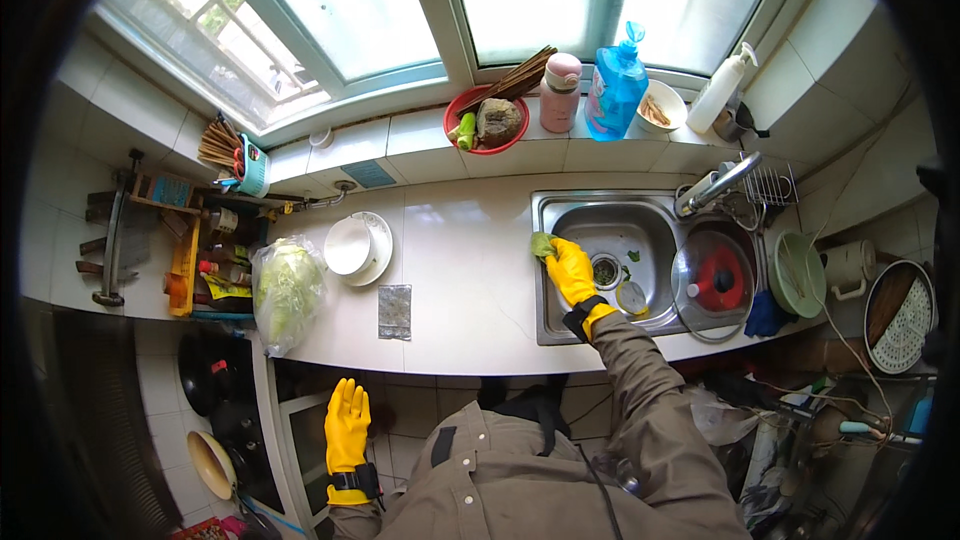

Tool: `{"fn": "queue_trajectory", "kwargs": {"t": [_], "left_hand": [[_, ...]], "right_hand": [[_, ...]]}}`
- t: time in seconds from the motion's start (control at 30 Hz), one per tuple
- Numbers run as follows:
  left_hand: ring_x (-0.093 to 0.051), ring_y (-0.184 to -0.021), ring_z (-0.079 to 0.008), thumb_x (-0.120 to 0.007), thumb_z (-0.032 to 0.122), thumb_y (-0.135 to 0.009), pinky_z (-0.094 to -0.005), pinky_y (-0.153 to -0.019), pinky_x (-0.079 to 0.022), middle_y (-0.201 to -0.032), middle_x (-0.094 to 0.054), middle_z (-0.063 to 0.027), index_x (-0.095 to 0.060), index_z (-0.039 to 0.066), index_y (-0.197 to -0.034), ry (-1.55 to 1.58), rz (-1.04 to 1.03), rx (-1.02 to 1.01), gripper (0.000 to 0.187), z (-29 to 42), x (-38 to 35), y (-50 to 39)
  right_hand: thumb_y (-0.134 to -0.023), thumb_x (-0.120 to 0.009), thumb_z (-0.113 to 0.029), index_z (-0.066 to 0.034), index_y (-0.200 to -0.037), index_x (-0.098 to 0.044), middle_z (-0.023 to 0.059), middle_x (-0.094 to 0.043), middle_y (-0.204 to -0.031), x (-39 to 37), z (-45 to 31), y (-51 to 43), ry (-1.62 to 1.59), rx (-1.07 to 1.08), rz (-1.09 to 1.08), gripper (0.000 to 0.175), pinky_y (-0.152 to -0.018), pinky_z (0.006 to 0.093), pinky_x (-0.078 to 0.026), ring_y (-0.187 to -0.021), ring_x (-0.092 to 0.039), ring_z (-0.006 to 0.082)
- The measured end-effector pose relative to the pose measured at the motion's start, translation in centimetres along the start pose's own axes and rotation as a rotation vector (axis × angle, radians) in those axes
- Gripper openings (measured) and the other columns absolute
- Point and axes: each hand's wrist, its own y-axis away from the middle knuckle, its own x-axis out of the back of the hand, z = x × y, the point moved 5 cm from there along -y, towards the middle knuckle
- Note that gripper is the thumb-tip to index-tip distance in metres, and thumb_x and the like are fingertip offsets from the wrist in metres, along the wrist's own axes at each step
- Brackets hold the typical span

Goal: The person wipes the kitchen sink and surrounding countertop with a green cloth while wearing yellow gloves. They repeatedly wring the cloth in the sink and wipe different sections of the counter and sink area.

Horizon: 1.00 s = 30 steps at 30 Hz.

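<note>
My right hand [571, 270], in a yellow rubber glove, grips a green scouring cloth or sponge [543, 245] at the left rim of the stainless steel sink [541, 315]. Below that hand, green leaf scraps [634, 256] and a small round clear piece [632, 298] lie in the left basin near the drain strainer [606, 270]. My left hand [349, 420], also gloved in yellow, hangs palm up with nothing in it, off the counter's front edge. A white bowl [349, 246] rests on a plate [382, 240] on the counter, and a flat grey packet [394, 312] lies nearby.
A bagged cabbage [289, 292] is at the counter's left end. A glass lid [701, 315] and a red lid [724, 270] cover the right basin, beside the faucet [720, 181]. On the sill stand a red bowl [499, 148], a pink bottle [559, 97] and a blue pump bottle [615, 90].
</note>
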Motion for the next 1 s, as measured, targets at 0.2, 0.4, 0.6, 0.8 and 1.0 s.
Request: {"fn": "queue_trajectory", "kwargs": {"t": [0.2,0.4,0.6,0.8,1.0], "left_hand": [[-0.059,-0.127,-0.0295,-0.045,0.024,-0.111,-0.0426,-0.116,-0.045,-0.142,-0.059,-0.0132,-0.055,0.002,-0.143,-0.055,-0.141,-0.051,0.04,-1.0,-0.3,0.9],[-0.059,-0.127,-0.0298,-0.042,0.024,-0.111,-0.0425,-0.118,-0.043,-0.143,-0.059,-0.0138,-0.053,0.002,-0.144,-0.023,-0.063,-0.016,0.041,-2.2,0.2,1.2],[-0.06,-0.124,-0.0294,-0.044,0.023,-0.111,-0.0418,-0.116,-0.045,-0.14,-0.061,-0.013,-0.056,0.003,-0.141,-0.02,-0.118,0.038,0.038,-4.2,-0.9,-0.1],[-0.057,-0.129,-0.0296,-0.044,0.021,-0.11,-0.0418,-0.117,-0.044,-0.146,-0.056,-0.0132,-0.055,0.003,-0.142,-0.042,-0.189,0.127,0.039,-6.1,-4.2,-3.1],[-0.063,-0.119,-0.0281,-0.054,0.023,-0.107,-0.0414,-0.11,-0.05,-0.136,-0.063,-0.0126,-0.063,0.003,-0.132,-0.115,-0.184,0.064,0.033,-4.9,-6.4,-2.8]], "right_hand": [[-0.094,-0.055,-0.017,-0.0131,-0.122,-0.068,0.0206,-0.072,-0.109,-3.3,1.2,0.3,0.319,-0.041,-0.043,0.031,-0.087,0.0542,-0.053,-0.101,-0.068,0.0449],[-0.093,-0.058,-0.025,-0.0076,-0.114,-0.065,0.0236,-0.073,-0.099,-3.4,3.3,3.6,0.375,-0.196,-0.201,0.028,-0.081,0.0569,-0.054,-0.091,-0.069,0.0471],[-0.087,-0.065,-0.025,-0.0075,-0.105,-0.07,0.0219,-0.073,-0.098,-1.1,3.3,10.2,0.363,-0.022,-0.539,0.026,-0.083,0.0513,-0.055,-0.095,-0.069,0.0431],[-0.083,-0.065,-0.02,-0.0092,-0.104,-0.072,0.022,-0.073,-0.098,0.8,3.1,11.8,0.481,0.09,-0.651,0.024,-0.082,0.0489,-0.054,-0.094,-0.069,0.0427],[-0.084,-0.064,-0.019,-0.0076,-0.108,-0.072,0.0223,-0.073,-0.099,5.4,4.7,13.3,0.444,-0.072,-0.531,0.028,-0.082,0.0483,-0.054,-0.095,-0.07,0.0425]]}}
